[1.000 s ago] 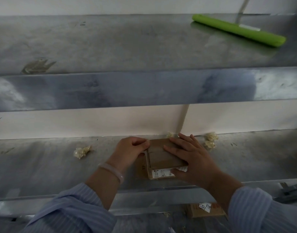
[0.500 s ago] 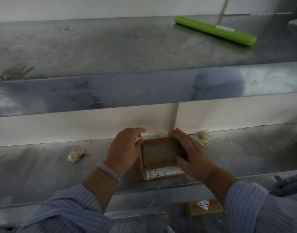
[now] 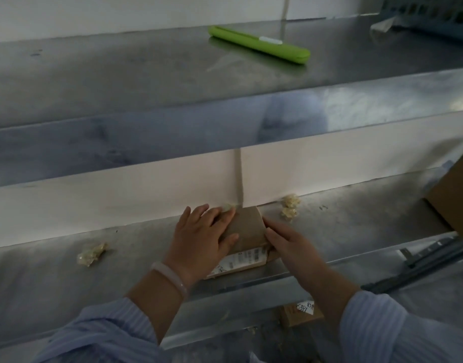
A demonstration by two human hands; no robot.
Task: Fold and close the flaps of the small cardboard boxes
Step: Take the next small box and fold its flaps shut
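Note:
A small brown cardboard box (image 3: 247, 229) with a white printed label on its near side lies on the lower steel shelf (image 3: 55, 292), close to the white back wall. My left hand (image 3: 199, 238) lies flat on the box's left half, fingers spread over the top flap. My right hand (image 3: 288, 243) presses against the box's right side, fingers together along the edge. The top looks folded down flat; the right side is hidden by my hand.
Crumpled yellowish paper scraps lie at the left (image 3: 91, 254) and behind the box (image 3: 290, 205). A larger cardboard box (image 3: 455, 195) stands at the right edge. A green tool (image 3: 259, 44) rests on the upper shelf. Another labelled box (image 3: 301, 313) sits below the shelf.
My left hand has moved from the box's left edge onto its top. My right hand slid off the top to the right side. The view has shifted to the right.

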